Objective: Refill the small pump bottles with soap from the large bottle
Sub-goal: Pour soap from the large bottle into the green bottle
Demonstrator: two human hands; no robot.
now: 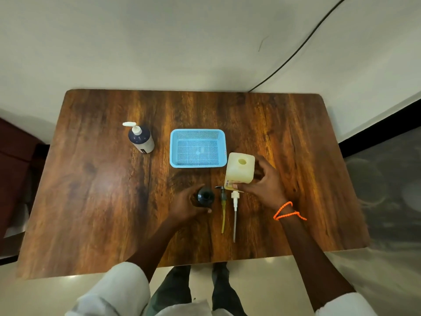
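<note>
Head view: the large pale-yellow soap bottle (240, 171), uncapped, is gripped just right of the frame's centre by the right hand (265, 184), fingers curled round its side and thumb along its lower edge. A small dark bottle (205, 196) with an open neck is held below centre by the left hand (186, 205). Between the hands, a dark pump (223, 207) and a white pump (234, 210) are laid on the wooden table (91, 190). A blue basket (197, 133) is seen at centre, and a white-pumped bottle (141, 139) at centre left.
</note>
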